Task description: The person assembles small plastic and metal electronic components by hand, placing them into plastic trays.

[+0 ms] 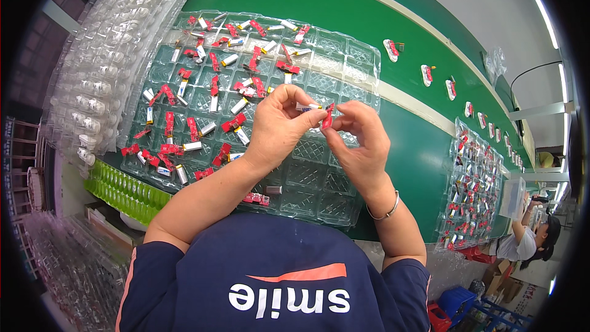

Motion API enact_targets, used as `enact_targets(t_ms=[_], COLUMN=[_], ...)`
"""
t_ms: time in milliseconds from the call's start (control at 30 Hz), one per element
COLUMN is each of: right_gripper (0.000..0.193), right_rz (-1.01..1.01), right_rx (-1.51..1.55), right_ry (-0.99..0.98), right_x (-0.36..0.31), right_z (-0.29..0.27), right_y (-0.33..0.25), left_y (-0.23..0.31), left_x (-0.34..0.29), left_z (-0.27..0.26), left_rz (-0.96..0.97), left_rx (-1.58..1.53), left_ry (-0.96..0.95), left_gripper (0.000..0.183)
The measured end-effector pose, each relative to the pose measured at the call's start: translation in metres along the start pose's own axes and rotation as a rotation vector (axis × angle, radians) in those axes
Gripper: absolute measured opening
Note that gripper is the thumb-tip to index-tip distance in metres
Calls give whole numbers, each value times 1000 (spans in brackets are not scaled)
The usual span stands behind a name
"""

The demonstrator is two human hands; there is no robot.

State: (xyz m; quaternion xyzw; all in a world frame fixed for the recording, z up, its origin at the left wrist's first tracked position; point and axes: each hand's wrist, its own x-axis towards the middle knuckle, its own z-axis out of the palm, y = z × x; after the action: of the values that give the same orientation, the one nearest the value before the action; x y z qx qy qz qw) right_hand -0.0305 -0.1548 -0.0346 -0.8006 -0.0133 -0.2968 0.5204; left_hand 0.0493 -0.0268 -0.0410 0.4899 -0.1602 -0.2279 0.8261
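Above a clear compartment tray (307, 173), my two hands meet over a small battery and its board. The thumb and fingers of my left hand (281, 128) pinch a small silver-white battery (306, 108). My right hand (364, 141) grips a small red circuit board (328, 117) between thumb and forefinger, right beside the battery. Whether wires join the two is hidden by my fingers. Similar red boards with batteries (169, 124) lie in many of the tray's compartments, mostly on its left and far side.
Stacked clear trays with white parts (92, 86) rise at the left, above a bright green ribbed tray (123, 185). White-and-red pieces (426, 75) stand in a row on the green conveyor belt (350, 12). Another filled tray (470, 184) lies to the right, near a co-worker (527, 243).
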Motion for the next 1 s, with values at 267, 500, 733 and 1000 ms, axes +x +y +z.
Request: enact_targets(t_ms=[267, 500, 733, 1000], right_gripper=[30, 23, 25, 18], right_rz=[-260, -236, -192, -161], right_rx=[-315, -376, -319, -287], right_ry=[-33, -92, -107, 10], right_x=[3, 2, 6, -5], right_z=[-4, -4, 5, 5], right_y=[-7, 1, -4, -4], left_y=[-4, -7, 1, 2], left_x=[-7, -2, 7, -5], left_z=[0, -5, -5, 3], left_rz=[156, 144, 92, 70], left_rx=[164, 155, 123, 111], left_ry=[-8, -19, -4, -68], left_gripper=[24, 21, 15, 22])
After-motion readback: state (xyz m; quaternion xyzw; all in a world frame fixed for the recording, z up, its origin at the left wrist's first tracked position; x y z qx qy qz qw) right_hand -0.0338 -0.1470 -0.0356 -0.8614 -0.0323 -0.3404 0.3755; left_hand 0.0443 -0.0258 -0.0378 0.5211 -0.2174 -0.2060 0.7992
